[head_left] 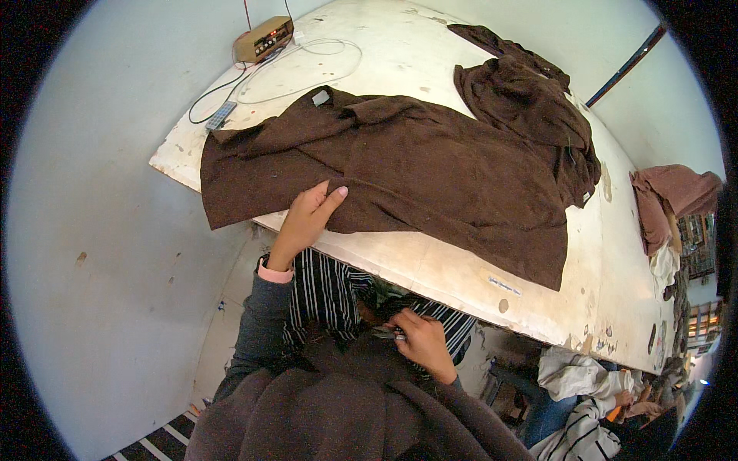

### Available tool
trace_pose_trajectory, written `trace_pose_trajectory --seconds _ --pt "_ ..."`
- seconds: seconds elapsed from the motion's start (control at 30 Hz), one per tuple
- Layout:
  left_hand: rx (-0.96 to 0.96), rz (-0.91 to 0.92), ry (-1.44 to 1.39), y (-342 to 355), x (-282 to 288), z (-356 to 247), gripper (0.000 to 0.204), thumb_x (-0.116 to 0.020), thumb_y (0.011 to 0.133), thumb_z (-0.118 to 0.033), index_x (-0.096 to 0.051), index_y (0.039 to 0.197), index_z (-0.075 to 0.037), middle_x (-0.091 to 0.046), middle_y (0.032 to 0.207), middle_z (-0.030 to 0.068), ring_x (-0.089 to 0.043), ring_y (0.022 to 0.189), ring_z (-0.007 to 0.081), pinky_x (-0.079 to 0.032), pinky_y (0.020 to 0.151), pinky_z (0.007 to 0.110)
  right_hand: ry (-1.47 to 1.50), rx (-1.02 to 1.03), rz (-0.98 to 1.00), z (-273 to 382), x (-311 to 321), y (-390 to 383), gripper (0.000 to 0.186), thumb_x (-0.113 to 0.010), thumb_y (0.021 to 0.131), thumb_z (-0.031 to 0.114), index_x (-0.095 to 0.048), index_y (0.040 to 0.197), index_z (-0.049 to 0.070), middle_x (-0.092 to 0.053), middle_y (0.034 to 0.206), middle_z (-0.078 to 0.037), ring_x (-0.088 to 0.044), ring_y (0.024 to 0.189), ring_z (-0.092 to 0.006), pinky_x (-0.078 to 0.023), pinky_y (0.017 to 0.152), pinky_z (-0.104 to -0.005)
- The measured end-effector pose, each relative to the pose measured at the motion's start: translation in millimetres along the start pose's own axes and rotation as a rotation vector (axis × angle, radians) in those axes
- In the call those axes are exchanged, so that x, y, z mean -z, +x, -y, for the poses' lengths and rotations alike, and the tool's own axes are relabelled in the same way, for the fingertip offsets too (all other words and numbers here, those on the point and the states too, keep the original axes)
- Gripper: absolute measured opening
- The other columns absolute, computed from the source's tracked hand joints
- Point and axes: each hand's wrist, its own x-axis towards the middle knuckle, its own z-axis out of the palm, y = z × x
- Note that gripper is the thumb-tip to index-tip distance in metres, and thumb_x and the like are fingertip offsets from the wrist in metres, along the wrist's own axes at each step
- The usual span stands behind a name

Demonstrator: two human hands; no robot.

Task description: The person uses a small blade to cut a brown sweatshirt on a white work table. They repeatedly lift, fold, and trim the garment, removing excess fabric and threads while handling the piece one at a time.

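Observation:
A dark brown cloth garment (446,161) lies spread and wrinkled along the near part of the white table (430,265). Its left corner hangs past the table edge, and a small white tag (320,98) shows on its far side. My left hand (304,219) grips the near edge of this garment, thumb on top, with the other fingers partly hidden. Low over my lap, my right hand (423,342) is closed, with fingers bent together. Something small and shiny shows at its fingertips, too unclear to name.
More brown cloth (530,100) is heaped at the far right. A radio-like box (264,40), pale cables and a remote control (221,115) sit at the far left. Walls flank the table. At right are pinkish cloth (665,203) and another person's hand (623,398) with white cloth.

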Motion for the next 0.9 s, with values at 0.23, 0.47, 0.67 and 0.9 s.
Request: trace_pose_trajectory --seconds 0.23,0.47,0.67,0.9 --pt "-0.039 -0.016 0.03 -1.5 2.5 -2.7 0.048 -0.06 0.105 -0.035 -0.037 0.078 -0.002 -0.028 0.064 0.0033 -0.029 0.061 0.0088 -0.026 0.052 0.034 -0.238 -0.17 0.131 -26.1 -40.1 -15.8 0.014 -0.064 0.08 0.015 -0.072 0.078 0.005 -0.069 0.071 -0.02 -0.071 0.066 -0.0357 -0.056 0.058 -0.0484" --pt "-0.059 0.172 -0.014 -14.4 10.9 -30.0 0.019 -0.067 0.094 -0.018 -0.069 0.101 -0.001 -0.06 0.077 0.0037 -0.056 0.075 0.0123 -0.044 0.068 0.03 -0.253 -0.22 0.224 -30.2 -46.9 -20.0 0.016 -0.062 0.083 0.016 -0.072 0.087 0.005 -0.072 0.078 -0.018 -0.073 0.073 -0.0347 -0.056 0.063 -0.0487" --pt "-0.245 0.496 0.335 -41.3 23.6 -48.9 0.048 -0.058 0.058 0.011 -0.077 0.095 -0.012 -0.071 0.125 0.0023 -0.062 0.122 0.0297 -0.044 0.109 0.039 -0.133 -0.237 0.112 -22.8 -30.7 -17.6 0.023 -0.069 0.084 0.024 -0.069 0.1 0.008 -0.071 0.082 -0.017 -0.072 0.078 -0.0356 -0.057 0.065 -0.0479" --pt "-0.268 0.432 0.296 -66.9 19.4 -41.5 0.039 -0.071 0.061 0.003 -0.079 0.091 -0.021 -0.063 0.141 -0.0024 -0.05 0.139 0.0251 -0.022 0.123 0.055 0.262 -0.005 -0.371 0.9 0.2 -14.8 0.028 -0.085 0.077 0.008 -0.058 0.076 0.003 -0.058 0.067 -0.011 -0.059 0.058 -0.0268 -0.045 0.053 -0.0356"
